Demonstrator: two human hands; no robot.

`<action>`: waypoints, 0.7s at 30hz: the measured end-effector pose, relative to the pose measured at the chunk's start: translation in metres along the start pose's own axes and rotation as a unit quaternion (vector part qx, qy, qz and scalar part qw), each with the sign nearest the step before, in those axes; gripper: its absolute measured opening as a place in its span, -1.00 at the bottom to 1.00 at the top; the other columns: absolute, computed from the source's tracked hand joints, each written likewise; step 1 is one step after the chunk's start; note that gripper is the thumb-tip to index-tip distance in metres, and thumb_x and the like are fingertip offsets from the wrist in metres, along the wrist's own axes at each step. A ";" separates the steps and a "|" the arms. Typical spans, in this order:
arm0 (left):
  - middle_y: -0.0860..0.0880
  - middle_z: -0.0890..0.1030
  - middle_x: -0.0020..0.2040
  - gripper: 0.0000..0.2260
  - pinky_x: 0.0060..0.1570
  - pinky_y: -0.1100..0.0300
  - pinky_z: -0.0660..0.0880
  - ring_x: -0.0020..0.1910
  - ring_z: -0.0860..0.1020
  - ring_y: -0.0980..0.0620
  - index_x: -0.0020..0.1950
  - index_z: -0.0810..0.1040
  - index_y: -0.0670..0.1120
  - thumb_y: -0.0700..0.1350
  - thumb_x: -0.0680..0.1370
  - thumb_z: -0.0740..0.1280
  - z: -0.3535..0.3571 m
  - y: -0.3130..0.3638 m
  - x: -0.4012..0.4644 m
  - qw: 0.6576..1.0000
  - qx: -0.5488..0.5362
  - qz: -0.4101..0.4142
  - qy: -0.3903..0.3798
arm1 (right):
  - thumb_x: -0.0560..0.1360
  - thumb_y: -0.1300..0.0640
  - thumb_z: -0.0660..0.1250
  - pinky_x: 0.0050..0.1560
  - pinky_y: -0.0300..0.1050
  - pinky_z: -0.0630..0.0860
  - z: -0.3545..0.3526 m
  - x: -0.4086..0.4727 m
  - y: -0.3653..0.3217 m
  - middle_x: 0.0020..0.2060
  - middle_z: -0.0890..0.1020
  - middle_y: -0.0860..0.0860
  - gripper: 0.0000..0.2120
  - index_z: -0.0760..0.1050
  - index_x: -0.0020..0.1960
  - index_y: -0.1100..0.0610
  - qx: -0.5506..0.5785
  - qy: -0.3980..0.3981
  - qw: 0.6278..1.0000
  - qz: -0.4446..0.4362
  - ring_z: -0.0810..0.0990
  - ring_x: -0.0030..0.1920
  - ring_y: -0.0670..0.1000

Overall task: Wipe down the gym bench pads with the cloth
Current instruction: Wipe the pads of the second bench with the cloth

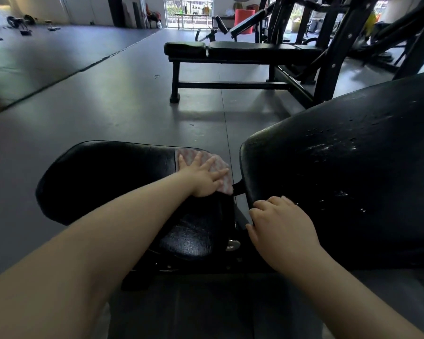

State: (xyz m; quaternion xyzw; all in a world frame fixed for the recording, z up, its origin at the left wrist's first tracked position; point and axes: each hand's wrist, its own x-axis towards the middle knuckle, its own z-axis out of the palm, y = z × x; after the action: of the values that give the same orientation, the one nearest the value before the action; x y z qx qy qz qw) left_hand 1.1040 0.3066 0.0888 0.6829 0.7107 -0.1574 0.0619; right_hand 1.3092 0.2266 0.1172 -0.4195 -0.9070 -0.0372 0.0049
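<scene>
The left hand (205, 178) pressed flat, fingers spread, on the cloth (217, 167) at the seat pad's (103, 182) end nearest the right hand (279, 223), which curled over the back pad's (348, 172) lower edge. The seat's unwiped length ran away to the left hand's left.

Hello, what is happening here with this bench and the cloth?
A person is wiping a black gym bench. The left hand presses a pink patterned cloth flat on the far corner of the seat pad, fingers spread. The right hand rests on the lower edge of the tilted back pad, fingers curled over it. The back pad shows small wet-looking specks. A second bench stands behind, untouched.
</scene>
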 end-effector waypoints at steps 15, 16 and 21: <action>0.01 -0.16 0.56 -0.57 0.29 -0.44 -0.30 0.49 -0.27 -0.22 0.48 0.09 0.29 0.25 0.60 -0.10 0.011 0.028 -0.032 0.998 0.017 0.057 0.004 | 0.63 -0.01 0.03 0.46 -0.03 0.01 0.000 -0.002 0.009 0.24 0.51 -0.09 -0.68 0.48 0.24 0.01 -0.009 0.010 1.000 -0.018 0.38 0.32 -0.01; 0.01 -0.15 0.56 -0.56 0.28 -0.44 -0.31 0.49 -0.27 -0.22 0.48 0.09 0.28 0.25 0.60 -0.11 0.014 0.029 -0.041 0.998 0.022 0.065 0.007 | 0.64 -0.01 0.03 0.46 -0.02 0.00 0.000 -0.003 0.008 0.23 0.50 -0.09 -0.68 0.47 0.24 0.01 -0.014 0.007 1.000 -0.015 0.38 0.32 -0.01; 0.01 -0.14 0.56 -0.56 0.27 -0.40 -0.38 0.50 -0.27 -0.17 0.49 0.05 0.29 0.25 0.60 -0.11 0.026 0.036 -0.086 0.993 0.015 0.116 0.024 | 0.63 0.01 0.03 0.48 0.03 -0.14 0.004 -0.014 0.002 0.27 0.49 -0.07 -0.66 0.47 0.27 0.03 -0.012 0.018 1.000 -0.013 0.29 0.42 -0.01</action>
State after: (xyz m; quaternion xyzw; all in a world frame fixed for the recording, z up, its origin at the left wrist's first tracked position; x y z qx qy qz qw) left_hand 1.1417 0.2173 0.0853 0.7654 0.6251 -0.1435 0.0526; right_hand 1.3198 0.2180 0.1123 -0.4069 -0.9116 -0.0558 0.0156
